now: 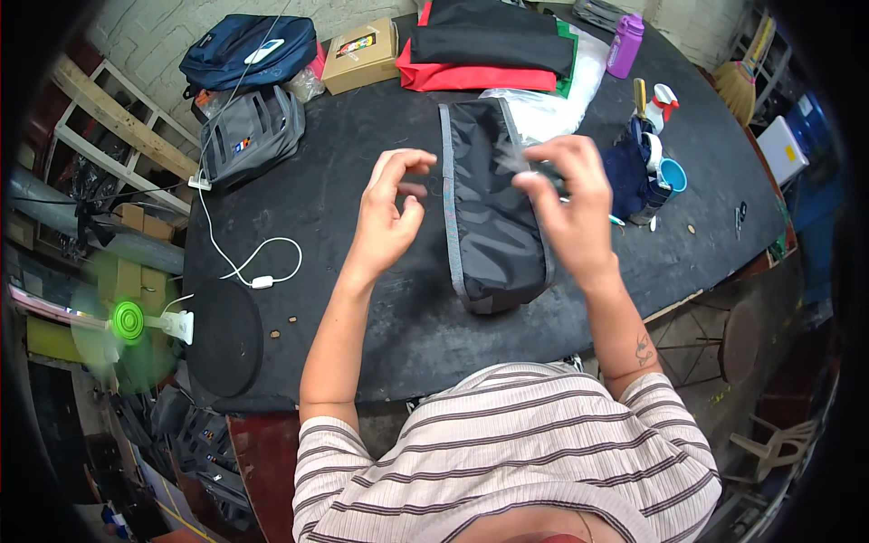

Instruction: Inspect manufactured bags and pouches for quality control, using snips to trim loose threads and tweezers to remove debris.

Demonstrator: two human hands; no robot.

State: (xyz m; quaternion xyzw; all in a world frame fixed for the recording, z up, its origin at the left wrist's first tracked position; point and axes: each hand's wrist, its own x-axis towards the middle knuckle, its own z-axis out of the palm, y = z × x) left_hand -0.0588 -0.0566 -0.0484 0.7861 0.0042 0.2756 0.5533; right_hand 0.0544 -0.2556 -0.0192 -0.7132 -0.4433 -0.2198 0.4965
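Note:
A long black fabric pouch or bag piece with grey binding along its edges lies lengthwise on the dark table. My left hand hovers just left of it, fingers bent and apart from the thumb, with nothing in them. Over its right edge is my right hand, its thumb and fingers curved with a gap between them. The fingertips of that hand are smeared by motion, and I see nothing held there. Whether the right fingers touch the fabric is hard to make out.
Black, red and green fabric is stacked at the back beside a cardboard box. Backpacks, blue and grey, sit far left. A white cable and spinning fan are left; a denim holder and purple bottle right.

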